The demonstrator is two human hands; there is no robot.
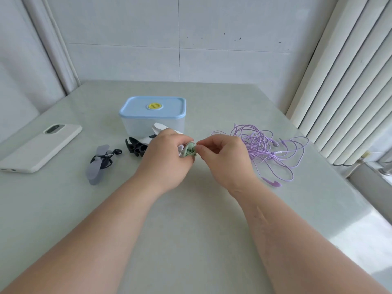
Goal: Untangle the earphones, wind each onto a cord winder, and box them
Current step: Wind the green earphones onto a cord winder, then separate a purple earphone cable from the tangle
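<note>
So the green earphones (pixel 189 151) are held up just off the table (pixel 191 230) in the middle of the frame, presumably so the cord can be turned freely; a bit of white can be seen under the green, probably a cord winder, though most of it is hidden by fingers. The bundle is gripped by the left hand (pixel 163 158), fingers curled round it with the back of the hand facing up, while the near edge of the bundle is pinched between thumb and forefinger of the right hand (pixel 222 153), the other fingers tucked in loosely. Both forearms are brought in from the bottom corners and angled toward each other, wrists raised. The purple earphones (pixel 261 145) are left in a loose tangle at right of centre, not yet dealt with by the look of it. At left of centre a grey winder (pixel 94 170) is laid flat with black earphones (pixel 106 159) wrapped on it, so that pair looks done. A spare black winder (pixel 135 147) and a white one (pixel 159 127) are parked just in front of the box (pixel 135 126), which is kept within reach behind the hands with its blue lid (pixel 152 107) on. A phone (pixel 38 147) is lying face down at far left.
</note>
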